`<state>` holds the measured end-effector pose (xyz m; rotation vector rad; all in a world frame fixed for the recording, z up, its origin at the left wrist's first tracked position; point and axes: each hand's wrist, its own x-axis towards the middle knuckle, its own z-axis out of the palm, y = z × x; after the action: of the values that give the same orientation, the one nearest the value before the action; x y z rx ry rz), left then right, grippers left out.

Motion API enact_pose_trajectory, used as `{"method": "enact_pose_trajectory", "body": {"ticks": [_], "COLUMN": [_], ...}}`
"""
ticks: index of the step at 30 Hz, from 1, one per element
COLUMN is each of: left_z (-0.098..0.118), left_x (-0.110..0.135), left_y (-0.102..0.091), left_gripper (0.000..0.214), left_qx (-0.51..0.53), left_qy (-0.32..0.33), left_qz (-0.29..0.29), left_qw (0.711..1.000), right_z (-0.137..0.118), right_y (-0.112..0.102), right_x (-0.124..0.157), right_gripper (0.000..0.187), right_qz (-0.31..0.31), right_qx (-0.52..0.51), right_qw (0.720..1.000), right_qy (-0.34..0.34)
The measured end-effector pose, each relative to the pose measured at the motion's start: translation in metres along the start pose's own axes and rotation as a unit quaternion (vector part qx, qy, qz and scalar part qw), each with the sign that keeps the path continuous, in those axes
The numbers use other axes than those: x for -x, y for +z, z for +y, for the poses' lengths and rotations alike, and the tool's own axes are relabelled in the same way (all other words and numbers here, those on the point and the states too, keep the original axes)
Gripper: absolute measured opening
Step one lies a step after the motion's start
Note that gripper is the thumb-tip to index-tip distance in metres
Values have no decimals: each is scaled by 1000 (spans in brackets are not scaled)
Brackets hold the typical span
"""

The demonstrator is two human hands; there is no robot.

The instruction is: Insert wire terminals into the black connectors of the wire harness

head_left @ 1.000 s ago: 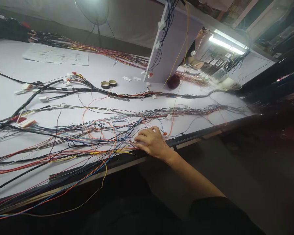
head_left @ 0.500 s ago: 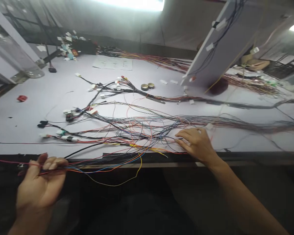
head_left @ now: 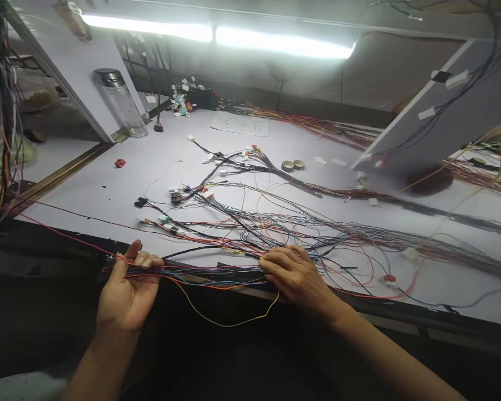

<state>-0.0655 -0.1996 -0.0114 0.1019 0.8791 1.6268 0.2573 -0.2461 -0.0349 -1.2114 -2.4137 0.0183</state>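
At the table's front edge, my left hand [head_left: 129,295] is closed, palm up, round a bundle of thin wires [head_left: 217,275] in red, blue, orange and black. My right hand [head_left: 295,278] lies palm down further along, its bent fingers closed over the same bundle; its fingertips are partly hidden. Between the hands the wires run fairly straight, and a yellow wire [head_left: 217,324] sags below them. Just behind lie a black-sleeved cable [head_left: 196,250], a white connector [head_left: 173,229] and a black connector [head_left: 141,202]. Loose wires spread out beyond my right hand.
A taped harness [head_left: 275,170] crosses the table [head_left: 150,172] further back, near two tape rolls [head_left: 293,165]. A glass bottle [head_left: 123,106] stands at the back left; a slanted panel [head_left: 434,111] rises at right. More wires [head_left: 4,111] hang at far left.
The view has swung left. My right hand has moved left, nearer my left hand, and come down onto the wires at the table edge. My left hand keeps its hold on the bundle.
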Motion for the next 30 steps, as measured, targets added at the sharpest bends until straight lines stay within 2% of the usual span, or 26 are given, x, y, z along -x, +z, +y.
{"method": "enact_pose_trajectory", "body": {"ticks": [4, 7, 12, 17, 20, 23, 25, 27, 30], "left_z": [1, 0, 0, 1, 4, 4, 3, 2, 0], "left_x": [-5, -8, -8, 0, 4, 6, 8, 9, 11], "left_y": [5, 10, 13, 14, 15, 19, 22, 24, 22], "left_gripper": [37, 35, 34, 37, 35, 36, 36, 35, 30], "left_qx": [3, -6, -25, -8, 3, 13, 22, 28, 28], "left_qy": [-6, 2, 14, -9, -4, -4, -2, 5, 8], "left_qz": [1, 25, 41, 51, 46, 24, 14, 17, 28], "left_qw": [1000, 1000, 999, 999, 999, 1000, 1000, 999, 999], "right_z": [4, 1, -7, -39, -69, -100, -117, -130, -139], "right_y": [1, -1, -7, -4, 4, 18, 27, 36, 41], "right_x": [6, 6, -20, -91, -143, -193, -221, -245, -268], "right_gripper": [18, 16, 18, 26, 28, 37, 47, 53, 36], "right_qz": [21, 23, 30, 82, 80, 24, -45, -107, -159], "right_qx": [-3, -4, -22, -118, -199, -239, -239, -269, -363], "right_qw": [1000, 1000, 999, 990, 976, 971, 970, 955, 913], "right_qy": [6, 21, 29, -10, -42, -8, 26, 59, 97]}}
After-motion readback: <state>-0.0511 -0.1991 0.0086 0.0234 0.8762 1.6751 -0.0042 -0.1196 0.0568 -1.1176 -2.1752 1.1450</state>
